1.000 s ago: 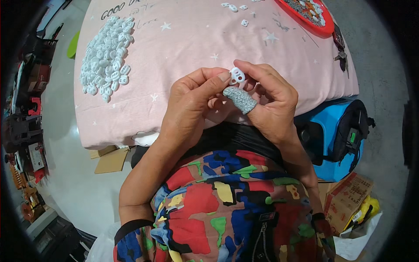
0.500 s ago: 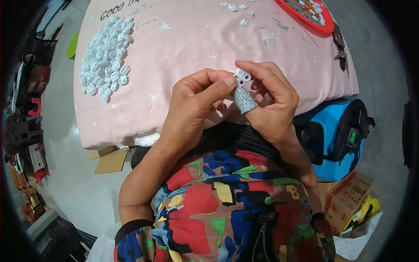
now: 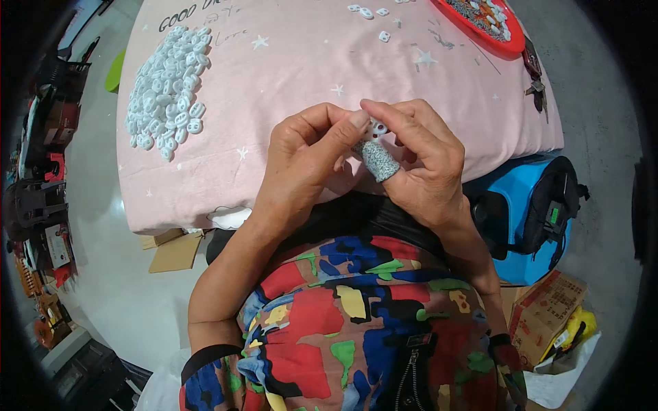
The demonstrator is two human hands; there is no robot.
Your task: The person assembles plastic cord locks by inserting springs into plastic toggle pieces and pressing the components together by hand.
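Observation:
A small white plastic piece with holes [image 3: 379, 128] is held up between my two hands, partly covered by the fingers. My left hand [image 3: 298, 161] pinches its left side between thumb and forefinger. From the right, my right hand [image 3: 435, 161] closes on the same piece, its forefinger tip reaching over the top to meet the left fingertips. A grey knitted thumb cover [image 3: 379, 162] sits on the right thumb, just below the piece. On the pink tablecloth [image 3: 267, 75], to the left, lies a heap of similar white pieces [image 3: 164, 89].
A red tray [image 3: 513, 48] with grey bits and white pieces stands far right. Several loose white pieces [image 3: 367, 13] lie at the far side. Keys [image 3: 537, 90] hang by the right edge. A blue case [image 3: 524, 192] and a cardboard box [image 3: 552, 315] are below, right.
My right forefinger has moved left over the top of the white piece, and both hands' fingertips have come together. The piece is now more covered, and the thumb cover has tilted.

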